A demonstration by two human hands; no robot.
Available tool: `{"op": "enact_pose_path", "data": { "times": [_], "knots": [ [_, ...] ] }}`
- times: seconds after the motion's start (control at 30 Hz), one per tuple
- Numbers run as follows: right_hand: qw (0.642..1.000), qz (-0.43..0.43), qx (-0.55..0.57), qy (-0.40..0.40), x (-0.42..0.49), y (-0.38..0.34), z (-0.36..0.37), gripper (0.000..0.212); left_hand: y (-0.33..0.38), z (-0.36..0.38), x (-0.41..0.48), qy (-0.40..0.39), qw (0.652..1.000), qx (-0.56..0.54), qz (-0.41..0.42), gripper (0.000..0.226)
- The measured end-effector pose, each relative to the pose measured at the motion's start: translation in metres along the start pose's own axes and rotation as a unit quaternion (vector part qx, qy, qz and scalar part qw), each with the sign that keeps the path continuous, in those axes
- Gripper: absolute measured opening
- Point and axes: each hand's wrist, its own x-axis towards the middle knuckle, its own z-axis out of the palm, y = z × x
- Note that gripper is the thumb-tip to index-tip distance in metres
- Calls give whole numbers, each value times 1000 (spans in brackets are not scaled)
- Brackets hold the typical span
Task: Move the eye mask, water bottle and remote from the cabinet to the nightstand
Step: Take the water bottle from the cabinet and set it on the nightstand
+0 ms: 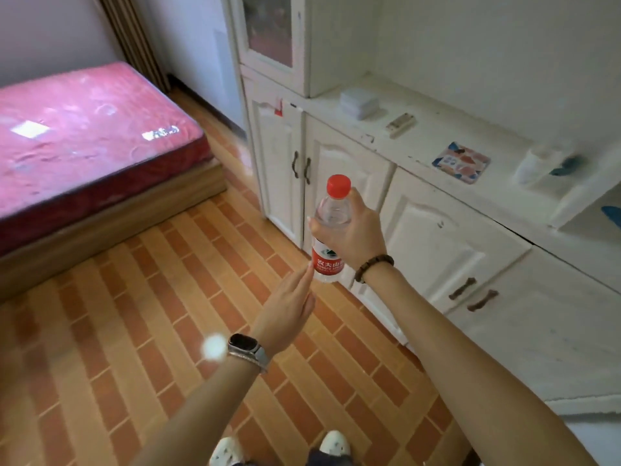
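Observation:
My right hand [356,230] grips a clear water bottle [331,230] with a red cap and a red label, held upright in the air in front of the white cabinet [437,237]. My left hand [289,311] is open just below and left of the bottle, its fingertips close to the label. I see no eye mask, remote or nightstand that I can tell apart.
On the cabinet top lie a small white box [359,102], a beige bar-shaped item [400,124], a patterned square pad [461,162] and a blurred white container [537,164]. A bed with a red mattress [84,136] stands at the left. Brick-patterned floor [151,314] lies between.

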Motion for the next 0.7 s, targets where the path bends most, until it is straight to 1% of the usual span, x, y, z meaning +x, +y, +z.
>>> {"op": "enact_pose_path", "data": {
  "times": [0.13,0.3,0.4,0.5,0.57,0.7],
  "knots": [
    [998,-42,20,-51,6,-58,71,49,-52,-43,-36,40,997,33,-50,56],
    [989,-106,39,-94,-2,-129,163,59,-118,-103,-94,83,988,60,-112,55],
    [982,-145,34,-116,-12,-169,216,57,-154,-135,-129,108,981,78,-143,56],
    [975,-167,49,-135,-22,-206,262,52,-190,-164,-162,121,974,90,-167,56],
    [973,-181,37,-141,-32,-230,289,49,-213,-182,-184,133,968,104,-185,55],
    [956,-198,81,-201,-50,-273,347,48,-246,-213,-230,164,952,112,-232,51]
  ]
}}
